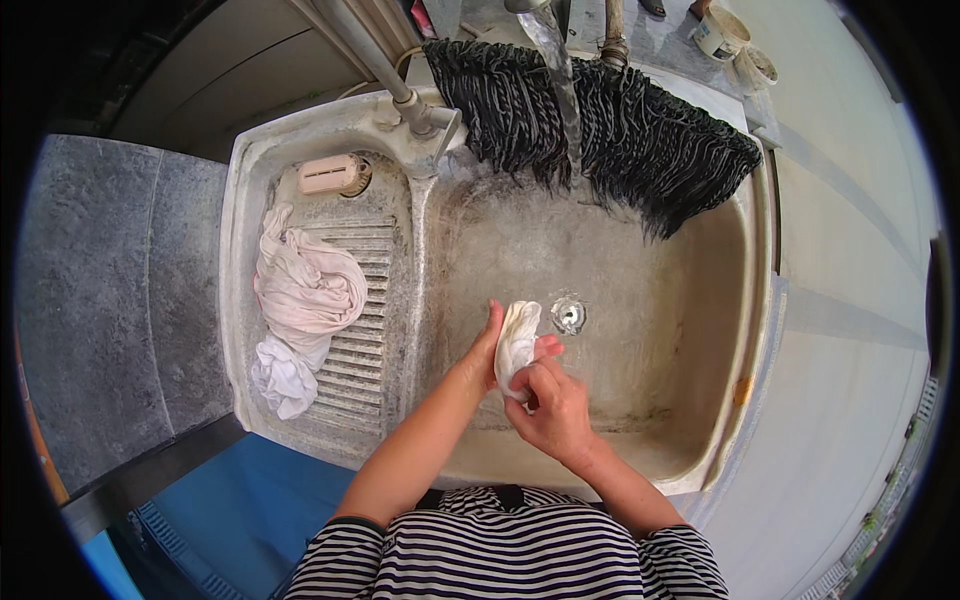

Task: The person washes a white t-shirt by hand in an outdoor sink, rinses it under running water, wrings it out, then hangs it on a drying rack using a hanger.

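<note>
Over the right basin of the sink (425, 260), both hands are on a small wet white cloth (518, 335). My left hand (487, 350) cups it from the left and below, with the thumb up along one side and fingertips showing past the other. At the cloth's near end, my right hand (557, 408) has its fingers curled and pinched on the fabric. Left of them, a twisted pale pink cloth (310, 280) and a bunched white cloth (288, 375) lie on the sink's ribbed washboard (360, 345).
Water (562, 100) pours from a tap (525, 4) at the far side. A black-and-grey mop head (620, 130) hangs over the far rim. A metal drain (569, 315) lies beyond my hands. A pink slotted plastic piece (328, 174) sits far left; buckets (720, 33) stand at far right.
</note>
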{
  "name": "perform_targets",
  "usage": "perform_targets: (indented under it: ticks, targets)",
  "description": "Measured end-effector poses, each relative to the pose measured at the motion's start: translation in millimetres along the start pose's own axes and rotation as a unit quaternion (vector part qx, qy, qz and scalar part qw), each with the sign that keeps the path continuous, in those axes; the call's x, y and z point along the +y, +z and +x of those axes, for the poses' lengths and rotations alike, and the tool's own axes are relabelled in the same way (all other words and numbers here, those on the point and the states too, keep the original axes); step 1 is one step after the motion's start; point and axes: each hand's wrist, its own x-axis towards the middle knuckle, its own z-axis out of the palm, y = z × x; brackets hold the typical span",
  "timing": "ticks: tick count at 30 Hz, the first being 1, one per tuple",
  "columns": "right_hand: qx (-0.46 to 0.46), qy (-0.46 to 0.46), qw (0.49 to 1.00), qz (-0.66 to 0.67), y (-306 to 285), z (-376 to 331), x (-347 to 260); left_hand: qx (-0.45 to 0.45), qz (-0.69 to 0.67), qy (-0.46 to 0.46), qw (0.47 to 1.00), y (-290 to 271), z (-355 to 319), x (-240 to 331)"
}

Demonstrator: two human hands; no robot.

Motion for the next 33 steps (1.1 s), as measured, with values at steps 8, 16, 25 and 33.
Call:
perform_targets:
  ticks: [8,16,25,33]
  targets:
    - [-0.188,-0.151,0.959,-0.146,-17,-84,-90,-0.013,0.017,0.025,0.999,14,-76,-5]
    - [-0.004,0.05,0.999,0.006,19,-65,-174,-0.083,0.372,0.187,0.906,53,-217,-23]
    - [-0.149,0.177,0.857,0.46,77,-102,-152,-0.209,0.294,0.253,0.897,34,-321,4]
    - [-0.145,0.275,0.828,0.466,139,-114,-195,-0.159,0.423,0.301,0.84,35,-326,7]
